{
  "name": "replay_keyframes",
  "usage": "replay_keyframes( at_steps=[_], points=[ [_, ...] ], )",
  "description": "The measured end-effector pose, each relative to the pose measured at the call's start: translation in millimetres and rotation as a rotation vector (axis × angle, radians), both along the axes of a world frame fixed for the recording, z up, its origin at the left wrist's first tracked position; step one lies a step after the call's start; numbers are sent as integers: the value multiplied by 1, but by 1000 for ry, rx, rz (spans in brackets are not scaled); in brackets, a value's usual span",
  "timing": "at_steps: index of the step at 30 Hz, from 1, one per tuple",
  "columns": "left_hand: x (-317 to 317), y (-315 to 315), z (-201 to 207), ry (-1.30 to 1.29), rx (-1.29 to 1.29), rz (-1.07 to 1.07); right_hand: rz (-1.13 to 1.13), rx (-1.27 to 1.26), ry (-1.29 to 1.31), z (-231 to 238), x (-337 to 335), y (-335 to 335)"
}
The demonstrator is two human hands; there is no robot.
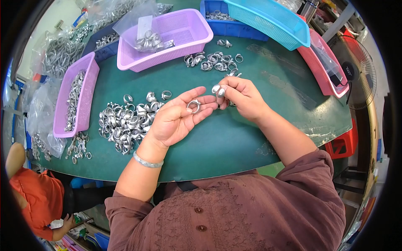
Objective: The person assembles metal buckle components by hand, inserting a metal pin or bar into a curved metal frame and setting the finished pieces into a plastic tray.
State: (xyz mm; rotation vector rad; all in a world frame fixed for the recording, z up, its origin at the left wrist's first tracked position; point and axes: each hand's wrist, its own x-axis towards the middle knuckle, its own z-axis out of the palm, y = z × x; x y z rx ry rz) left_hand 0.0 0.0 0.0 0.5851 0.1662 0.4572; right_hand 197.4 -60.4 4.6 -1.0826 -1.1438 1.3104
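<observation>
You are holding your left hand palm up above the green tabletop, its fingers mostly stretched out and its thumb pressing one silver-coloured finger ring lightly against them. Your right hand is pinching at least two dome-topped rings between thumb and fingers, just beside your left fingertips; whether more are sitting behind the fingers, you cannot tell from this view.

A large heap of rings is lying on the tabletop to the left of your left hand, near your wrist, where you are wearing a pale bangle. A smaller scatter of rings is lying beyond your hands, in front of a lilac basket in which a clear bag of metal pieces is resting. A narrower lilac basket is standing left of the heap, holding more metal pieces. A turquoise basket is sitting over a blue bin, and a pink basket is standing at the far right, near a fan.
</observation>
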Motion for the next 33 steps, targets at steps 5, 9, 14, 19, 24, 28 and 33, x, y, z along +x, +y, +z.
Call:
replay_keyframes(
  at_steps=[5,9,14,19,24,28,33],
  points=[
    [-3,-2,-2,65,21,121,-23,24,-4,2,-3,-1],
    [-5,0,-5,58,56,156,-5,39,-23,2,-2,-1],
    [-2,1,-9,14,140,156,-14,53,-9,-2,0,-1],
    [-7,3,-15,25,125,190,-7,51,-43,0,-4,2],
    [-5,2,-12,173,192,200,-34,118,-180,3,-2,2],
    [4,-2,-12,240,195,171,-106,127,-205,0,-1,-4],
    [3,-2,-18,265,228,211,-109,133,-145,-7,1,-1]
  ],
)
